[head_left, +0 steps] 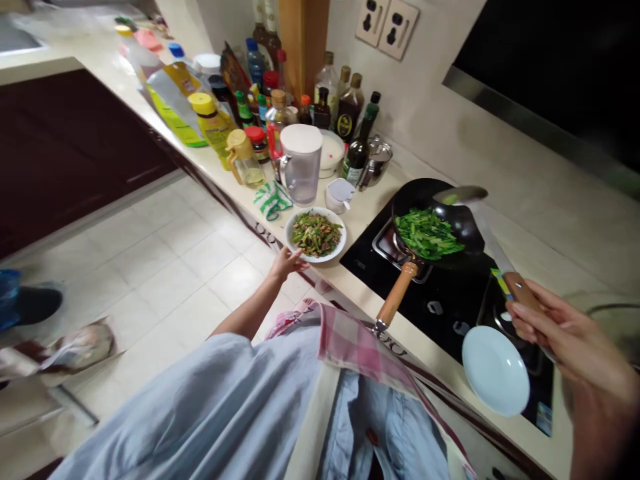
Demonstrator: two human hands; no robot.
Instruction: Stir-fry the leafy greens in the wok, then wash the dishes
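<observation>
My left hand [287, 263] reaches to the counter and its fingers meet the rim of a white plate [316, 257] holding stir-fried greens with meat strips. My right hand [565, 330] grips the wooden handle of a metal spatula [487, 233], whose blade hangs over a black wok [430, 213]. Cooked leafy greens [427, 233] lie in the wok, which sits on a black gas hob [440, 313]. Just under my right fingers is a pale blue plate [495, 370], tilted above the hob; it seems held in the same hand.
Many sauce bottles, oil jars and a white lidded jug [300, 163] crowd the counter behind the plate. A green-and-white cloth [273, 200] lies beside it. A pink checked towel [350, 340] hangs at the counter's front edge. Double wall sockets [380, 27] sit above.
</observation>
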